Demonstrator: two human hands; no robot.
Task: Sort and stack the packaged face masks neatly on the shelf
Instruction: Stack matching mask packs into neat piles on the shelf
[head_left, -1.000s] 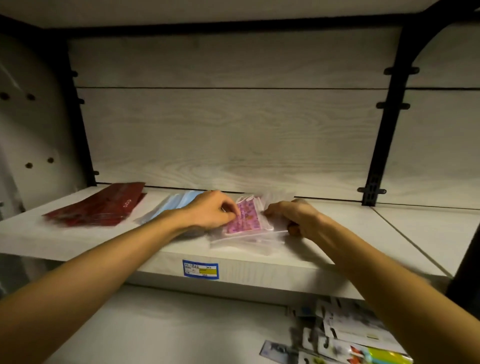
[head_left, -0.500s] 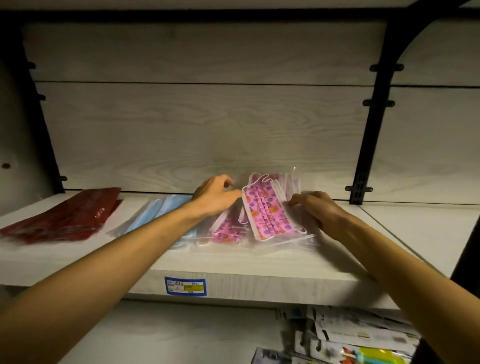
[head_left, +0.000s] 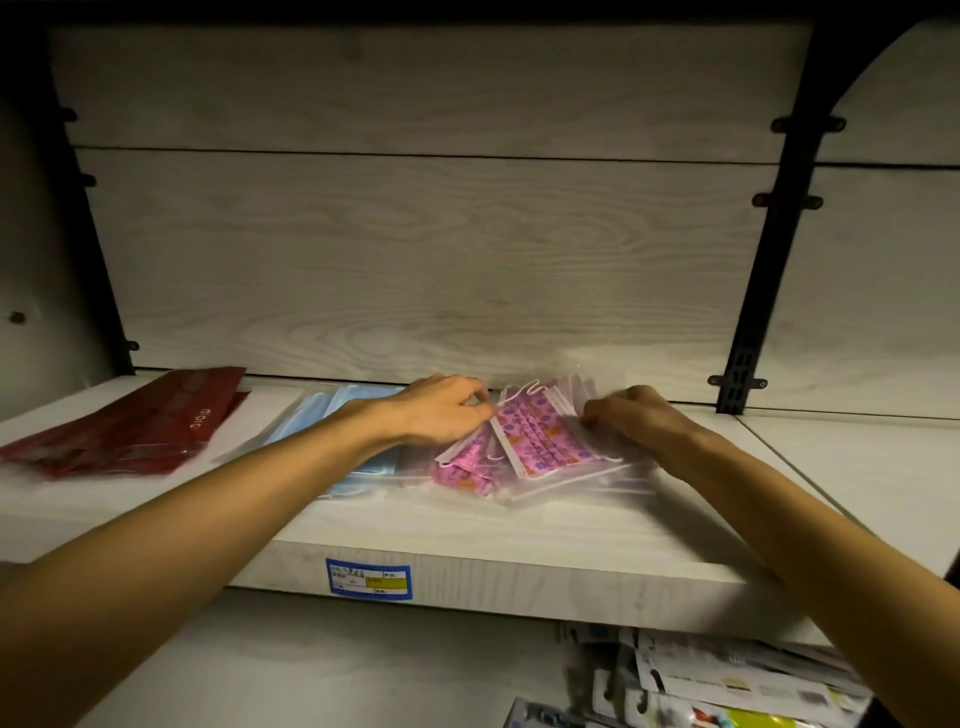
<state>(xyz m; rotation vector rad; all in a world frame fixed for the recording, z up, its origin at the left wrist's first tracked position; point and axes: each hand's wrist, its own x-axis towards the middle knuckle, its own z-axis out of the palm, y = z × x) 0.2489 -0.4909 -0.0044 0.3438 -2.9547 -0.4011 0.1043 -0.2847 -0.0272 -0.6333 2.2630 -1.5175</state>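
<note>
Gripping opposite edges of a clear-bagged pink patterned mask pack (head_left: 540, 436), the left hand (head_left: 447, 410) pinches at 9 o'clock and the right hand (head_left: 631, 421) at 3, apparently atop another pink pack (head_left: 465, 467); the shelf (head_left: 467, 535) holds blue masks (head_left: 322, 421) and red packs (head_left: 130, 421) toward 9.

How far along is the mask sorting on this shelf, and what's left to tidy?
Looks done: the red packs sit in their own pile at the far left, and the blue packs lie grouped beside them. In hand: the left hand and right hand each pinch an edge of the top pink patterned pack. Left: another pink pack beneath lies skewed, so the pink stack needs squaring.
</note>
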